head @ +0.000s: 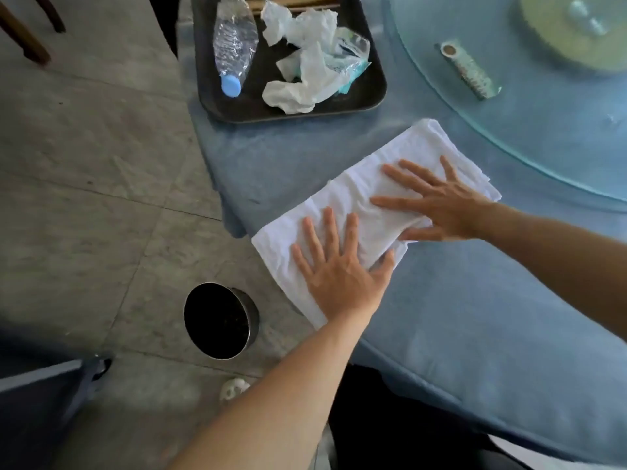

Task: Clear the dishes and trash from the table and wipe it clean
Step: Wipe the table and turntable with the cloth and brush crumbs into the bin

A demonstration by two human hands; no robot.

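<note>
item, floor beside the table: round dark metal bin [221,321], open-topped, standing apart from the table edge. item, near table edge: left hand [339,266], fingers spread flat, palm down, gripping nothing, pressed on the near end of a folded white cloth towel [342,201]. item, just beyond: right hand [441,205], likewise splayed and flat, gripping nothing, resting on the far half of the same towel. the towel lies diagonally on the round table with its blue fabric cover [492,317], one corner hanging over the rim. item, farther left: dark rectangular plastic tray [373,96] holding a crushed clear plastic bottle with a blue cap [234,45], crumpled white paper napkins [298,79] and, at its far edge, what look like chopsticks. item, farthest right: round glass turntable [509,113] carrying a small patterned cylindrical holder [468,69]. judged step: wiping, with the trash apparently gathered on the tray. next move calls for even downward pressure from both palms and a sweep across the cover without bunching it or dragging the towel off the edge.
</note>
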